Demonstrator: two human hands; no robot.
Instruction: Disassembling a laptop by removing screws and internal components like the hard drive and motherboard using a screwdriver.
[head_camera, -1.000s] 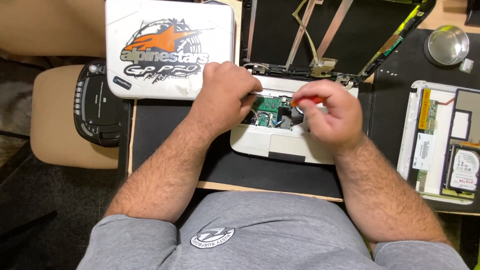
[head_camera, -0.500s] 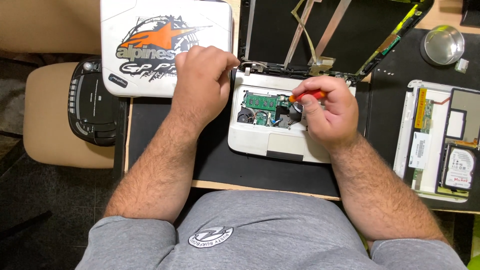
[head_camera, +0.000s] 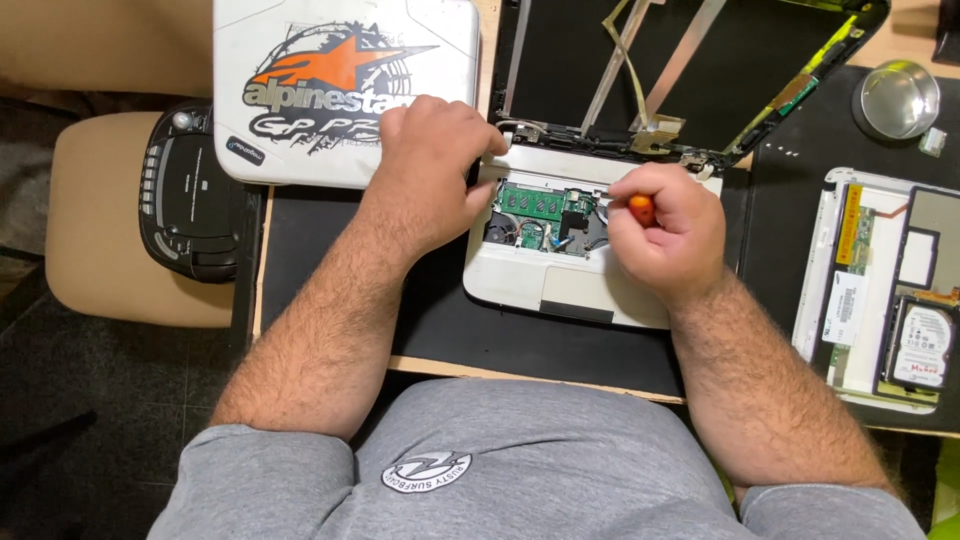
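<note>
Head view looks straight down on my two hands over an opened white laptop base (head_camera: 560, 285) that sits on a black mat (head_camera: 330, 270) near the middle of the worktop (head_camera: 480, 365), a little back from its front edge. The base lies with its long side running left to right, its touchpad toward me and the exposed green circuit board (head_camera: 532, 203) in the back half, just in front of the hinge.

My left hand (head_camera: 430, 160) rests at the back left corner of the base, fingers curled down and pressed on that corner, thumb side toward the board; it holds nothing loose that I can see. My right hand (head_camera: 665, 235) is closed in a fist round a screwdriver with an orange handle (head_camera: 641, 209), only a bit of the handle showing between thumb and forefinger. The tip points left and down toward the open bay, and it is hidden, so I cannot tell whether it touches anything. The board lies between my hands, just left of the right fist, so the right hand is the nearer one to it.

Behind the base the black lid shell (head_camera: 690, 70) lies open. A white case with a sticker (head_camera: 340, 90) sits at the back left, and another stripped white panel (head_camera: 880, 290) by the right edge.
</note>
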